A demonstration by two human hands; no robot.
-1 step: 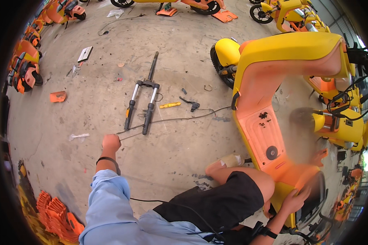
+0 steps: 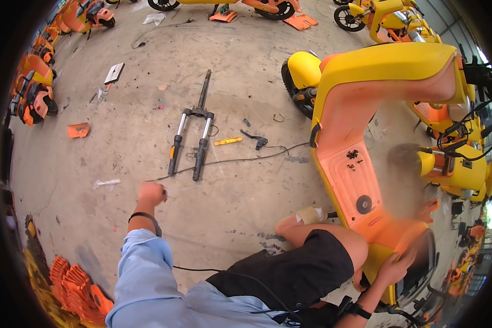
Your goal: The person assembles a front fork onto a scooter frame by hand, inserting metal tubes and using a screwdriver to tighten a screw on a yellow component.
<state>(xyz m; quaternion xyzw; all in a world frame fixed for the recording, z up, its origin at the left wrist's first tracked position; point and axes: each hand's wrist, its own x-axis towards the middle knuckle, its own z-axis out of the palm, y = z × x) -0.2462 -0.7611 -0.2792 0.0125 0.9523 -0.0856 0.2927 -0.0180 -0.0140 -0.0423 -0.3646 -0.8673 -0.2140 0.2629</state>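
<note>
My left hand [image 2: 152,192] is a closed fist, held low over the floor near the fork's lower ends. A small dark end shows at its right side; what it belongs to is hidden. My right hand [image 2: 394,270] curls over the edge of the orange and yellow body panel [image 2: 398,236] of a scooter lying beside my leg. The front fork [image 2: 203,113], black with silver tubes, lies on the concrete ahead of my left hand. A black cable [image 2: 240,159] runs past its lower ends. Black bolts [image 2: 353,154] and a dark round disc [image 2: 363,204] rest on the scooter's footboard.
Right of the fork lie a yellow strip [image 2: 228,141] and a black brake lever [image 2: 259,142]. An orange piece [image 2: 78,130] is at left, and stacked orange parts [image 2: 74,284] at lower left. Other scooters [image 2: 37,93] stand around the edges. A thin cord [image 2: 202,268] crosses my lap.
My left fist has turned and shifted slightly down and to the right. A thin rod that stuck out of it toward the fork no longer shows. My right hand stays in place.
</note>
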